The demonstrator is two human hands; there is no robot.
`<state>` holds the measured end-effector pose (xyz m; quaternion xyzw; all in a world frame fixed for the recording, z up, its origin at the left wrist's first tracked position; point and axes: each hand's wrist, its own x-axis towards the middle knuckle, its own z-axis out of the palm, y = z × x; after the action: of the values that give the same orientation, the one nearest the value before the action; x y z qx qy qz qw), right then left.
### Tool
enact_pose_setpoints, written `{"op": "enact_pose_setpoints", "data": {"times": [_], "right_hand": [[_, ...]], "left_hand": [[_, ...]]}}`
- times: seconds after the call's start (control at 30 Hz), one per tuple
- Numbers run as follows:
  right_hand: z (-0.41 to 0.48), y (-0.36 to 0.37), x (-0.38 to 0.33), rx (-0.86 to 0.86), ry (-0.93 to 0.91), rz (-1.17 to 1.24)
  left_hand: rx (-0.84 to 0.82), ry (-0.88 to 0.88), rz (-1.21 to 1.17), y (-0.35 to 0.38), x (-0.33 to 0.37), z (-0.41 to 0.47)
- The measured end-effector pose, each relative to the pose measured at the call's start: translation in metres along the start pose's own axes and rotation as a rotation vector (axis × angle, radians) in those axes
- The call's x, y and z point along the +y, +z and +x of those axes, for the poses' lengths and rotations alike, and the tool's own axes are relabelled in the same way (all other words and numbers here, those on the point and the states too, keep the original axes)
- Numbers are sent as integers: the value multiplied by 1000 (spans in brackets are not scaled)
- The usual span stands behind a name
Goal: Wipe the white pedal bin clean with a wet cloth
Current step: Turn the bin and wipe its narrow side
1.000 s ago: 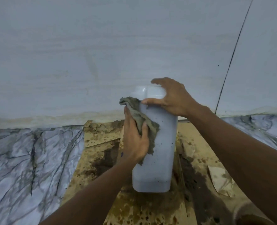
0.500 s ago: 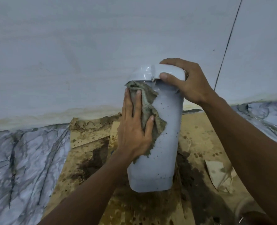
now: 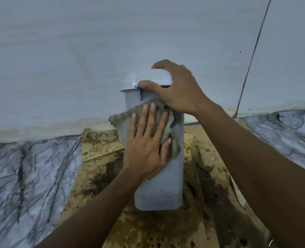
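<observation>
The white pedal bin (image 3: 159, 190) stands upright on wet cardboard in the middle of the view, close to the wall. My right hand (image 3: 178, 88) grips its lid at the top, thumb on the front edge and fingers over the back. My left hand (image 3: 146, 142) lies flat with fingers spread, pressing a grey-brown wet cloth (image 3: 120, 119) against the upper front of the bin. The cloth sticks out to the left past the bin's side and bunches under my right wrist. Small dark specks dot the bin's lower front.
Soaked, stained brown cardboard (image 3: 98, 176) covers the floor under and around the bin. Marble-patterned floor (image 3: 28, 176) lies to the left and right. A pale wall (image 3: 94, 51) rises just behind the bin, with a dark vertical seam (image 3: 252, 56) at right.
My left hand has slid the cloth from the bin's left side round onto its upper front. The right hand has shifted its grip on the lid, and the bin has turned slightly.
</observation>
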<state>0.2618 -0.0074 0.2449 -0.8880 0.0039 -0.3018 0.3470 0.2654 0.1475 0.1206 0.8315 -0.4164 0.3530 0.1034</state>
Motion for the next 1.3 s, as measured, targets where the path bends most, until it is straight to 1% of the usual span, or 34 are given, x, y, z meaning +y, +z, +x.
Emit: {"op": "enact_pose_setpoints", "data": {"times": [0.13, 0.17, 0.33, 0.43, 0.5, 0.67, 0.73, 0.83, 0.97, 1.03, 1.07, 1.13, 1.23, 1.3], "right_hand": [[5, 7, -5, -4, 22, -16], [6, 7, -5, -5, 28, -18], [5, 5, -2, 3, 73, -10], [3, 5, -4, -8, 62, -13], [3, 6, -6, -17, 64, -7], [0, 8, -11, -48, 39, -29], [-2, 7, -10, -38, 42, -31], [-4, 3, -5, -10, 62, -18], [-8, -1, -1, 2, 75, -8], [-9, -1, -1, -1, 71, -7], [-8, -1, -1, -3, 72, -1], [-8, 0, -2, -1, 80, 14], [-6, 1, -3, 17, 83, 21], [-6, 3, -2, 18, 85, 24]], "left_hand": [[-31, -39, 4, -6, -2, 13], [-47, -24, 6, -5, -1, 10], [-199, 249, 27, 4, 0, -51], [-200, 331, 52, 7, -11, -67], [-154, 287, 31, 5, -21, -50], [-31, 10, -16, -8, -17, 6], [-35, 11, 5, -6, -6, 7], [-105, 183, 39, 2, 5, -15], [-220, 415, 61, 9, 8, -67], [-236, 488, 66, 10, 1, -80], [-223, 496, 61, 10, -4, -77], [-174, 434, 41, 8, -14, -57], [-95, 231, 14, 2, -16, -15], [-59, 129, 13, 0, -8, 0]]}}
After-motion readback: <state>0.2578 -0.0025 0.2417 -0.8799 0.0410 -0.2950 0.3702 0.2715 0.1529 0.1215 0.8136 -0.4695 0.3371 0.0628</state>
